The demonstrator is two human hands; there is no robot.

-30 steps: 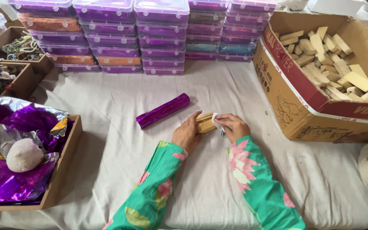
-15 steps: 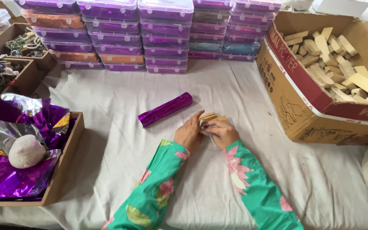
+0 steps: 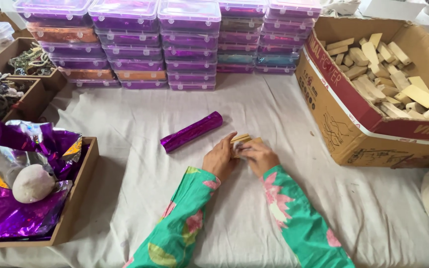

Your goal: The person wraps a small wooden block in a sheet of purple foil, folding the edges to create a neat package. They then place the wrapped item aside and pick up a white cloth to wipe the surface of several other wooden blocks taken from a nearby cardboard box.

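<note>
Clamping a small bundle of wooden blocks [image 3: 243, 140], left hand [image 3: 219, 160] and right hand [image 3: 258, 155] keep their grip closed together; purple foil roll [image 3: 191, 131] lies just beside on the worktop [image 3: 140, 164].

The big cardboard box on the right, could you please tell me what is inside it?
The cardboard box holds a loose heap of pale wooden blocks, lying at all angles. Its near wall hides the lower layers, and the picture's right edge cuts off the rest.

Bare table [image 3: 125, 124] left open beside foil roll [image 3: 191, 131], flanked by cardboard box [image 3: 343, 124], backed by stacked cases [image 3: 175, 49]
</note>
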